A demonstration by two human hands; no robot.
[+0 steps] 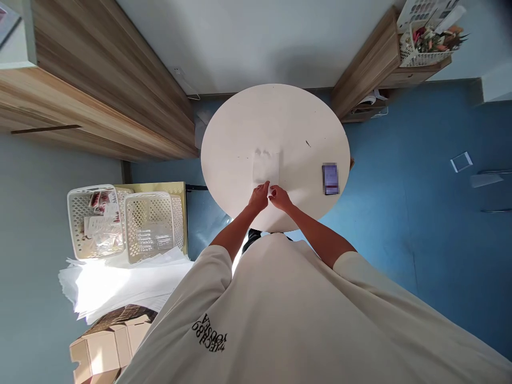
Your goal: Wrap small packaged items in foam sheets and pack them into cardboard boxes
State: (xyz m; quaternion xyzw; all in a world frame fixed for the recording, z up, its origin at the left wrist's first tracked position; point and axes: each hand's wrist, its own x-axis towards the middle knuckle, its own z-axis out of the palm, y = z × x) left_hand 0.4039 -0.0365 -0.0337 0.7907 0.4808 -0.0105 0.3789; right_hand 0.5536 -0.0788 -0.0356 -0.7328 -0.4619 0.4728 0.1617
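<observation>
You could crease or tear the white sheet (265,168) if you pull at its near edge with both hands at once, since it looks thin and nothing appears to weigh down its far end. That far edge looks uneven, so a tug might well skew the sheet or slide it across the pale round surface (296,122). White against near-white also makes an edge easy to misjudge, and your own fingers cover the spot where you are working. The phone (330,178) sits off to your right, near the rim; a wide sweep of your right elbow could probably knock it. Your left hand (259,197) and right hand (280,198) are close together with fingers curled, the fingertips nearly meeting; whether either one grips anything is too small to tell. The sheet lies flat just beyond them, its near edge by your fingertips, mostly straight ahead of your left hand and reaching away toward the wall (256,48).
</observation>
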